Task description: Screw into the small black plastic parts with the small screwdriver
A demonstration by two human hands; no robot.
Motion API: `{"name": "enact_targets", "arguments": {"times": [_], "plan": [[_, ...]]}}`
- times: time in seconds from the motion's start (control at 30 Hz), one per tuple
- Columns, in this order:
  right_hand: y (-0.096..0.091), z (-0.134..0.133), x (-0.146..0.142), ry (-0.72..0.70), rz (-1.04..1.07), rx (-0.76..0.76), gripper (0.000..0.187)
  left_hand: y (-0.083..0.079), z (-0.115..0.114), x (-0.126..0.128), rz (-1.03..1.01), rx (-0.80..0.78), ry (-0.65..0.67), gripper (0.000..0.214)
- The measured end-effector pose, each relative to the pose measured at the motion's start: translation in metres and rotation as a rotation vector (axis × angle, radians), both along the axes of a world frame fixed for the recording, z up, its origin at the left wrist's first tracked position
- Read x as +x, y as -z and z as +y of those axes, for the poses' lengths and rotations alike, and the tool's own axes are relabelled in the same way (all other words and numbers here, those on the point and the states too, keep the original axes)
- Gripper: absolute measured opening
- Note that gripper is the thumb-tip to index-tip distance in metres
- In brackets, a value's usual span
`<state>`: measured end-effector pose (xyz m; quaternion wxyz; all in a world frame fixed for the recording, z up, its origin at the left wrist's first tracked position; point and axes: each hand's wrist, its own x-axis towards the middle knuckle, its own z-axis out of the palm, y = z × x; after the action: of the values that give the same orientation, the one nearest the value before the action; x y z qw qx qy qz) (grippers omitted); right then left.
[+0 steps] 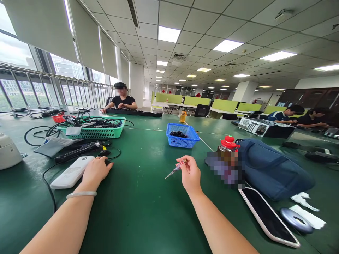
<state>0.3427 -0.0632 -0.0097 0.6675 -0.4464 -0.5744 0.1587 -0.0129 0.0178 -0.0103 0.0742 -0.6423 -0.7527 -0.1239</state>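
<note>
My right hand (pixel 190 173) pinches a small screwdriver (pixel 172 172) above the green table, its shaft slanting down to the left. On the left, my left hand (pixel 97 170) is closed around a small black object (pixel 107 162), mostly hidden under the fingers. That hand lies against the edge of a white power bank (pixel 70 173). Just behind it are a black cylindrical device (pixel 76 151) and a black cable. A blue plastic basket (pixel 182 141) with small black parts stands beyond my right hand.
A green basket (pixel 103 132) heaped with cables stands at the back left. To the right are a navy bag (pixel 275 169), a red-lidded jar (pixel 229 143), a phone (pixel 270 215) and a computer case (pixel 265 127). A person (pixel 123 101) sits across the table.
</note>
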Motion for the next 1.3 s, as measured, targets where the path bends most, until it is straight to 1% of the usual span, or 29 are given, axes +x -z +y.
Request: {"name": "enact_targets", "arguments": {"times": [0.23, 0.47, 0.63, 0.8, 0.97, 1.13, 1.3], "plan": [[0.001, 0.001, 0.001, 0.0, 0.003, 0.005, 0.015, -0.002, -0.003, 0.004, -0.046, 0.018, -0.048, 0.057], [0.001, 0.001, 0.001, 0.002, 0.001, 0.007, 0.014, -0.002, -0.006, 0.004, -0.038, -0.064, -0.065, 0.056], [-0.001, 0.0, 0.0, 0.005, 0.001, 0.008, 0.014, -0.004, -0.006, 0.006, -0.076, -0.015, -0.023, 0.059], [-0.002, -0.001, 0.001, 0.004, 0.003, 0.01, 0.014, 0.0, -0.001, 0.003, -0.063, 0.007, 0.035, 0.048], [-0.002, 0.0, 0.0, 0.008, 0.013, 0.012, 0.014, 0.002, 0.001, -0.003, -0.031, 0.021, 0.082, 0.043], [-0.003, 0.001, 0.0, 0.007, 0.015, 0.011, 0.014, -0.002, -0.002, -0.002, -0.035, -0.022, 0.074, 0.042], [-0.002, 0.001, 0.002, 0.003, 0.033, 0.014, 0.013, -0.005, -0.004, 0.001, -0.027, -0.012, 0.059, 0.043]]}}
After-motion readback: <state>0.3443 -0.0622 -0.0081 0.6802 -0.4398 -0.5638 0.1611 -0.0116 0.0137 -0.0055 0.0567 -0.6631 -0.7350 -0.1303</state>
